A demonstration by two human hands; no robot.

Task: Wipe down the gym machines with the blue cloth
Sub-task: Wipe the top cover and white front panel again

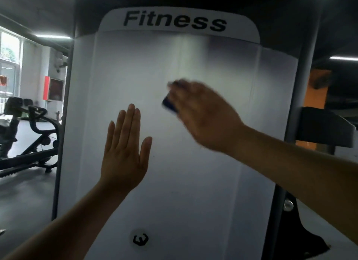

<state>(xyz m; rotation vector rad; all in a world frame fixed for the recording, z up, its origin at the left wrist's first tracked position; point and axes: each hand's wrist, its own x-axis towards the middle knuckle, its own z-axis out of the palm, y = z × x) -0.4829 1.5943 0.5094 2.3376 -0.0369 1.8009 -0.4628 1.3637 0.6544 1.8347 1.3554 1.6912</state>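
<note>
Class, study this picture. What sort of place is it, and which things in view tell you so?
Very likely a gym. The white panel in front reads "Fitness", an exercise machine with black handles stands at the back left, and the right hand has a blue cloth against the panel.

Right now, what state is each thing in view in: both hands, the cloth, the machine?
White curved machine panel marked "Fitness": upright.
Left hand: open, fingers straight, flat on the panel.
Right hand: blurred, gripping the dark blue cloth.
Cloth: bunched, mostly hidden by that hand's fingers.
Black exercise bike: standing unused at far left.
</note>
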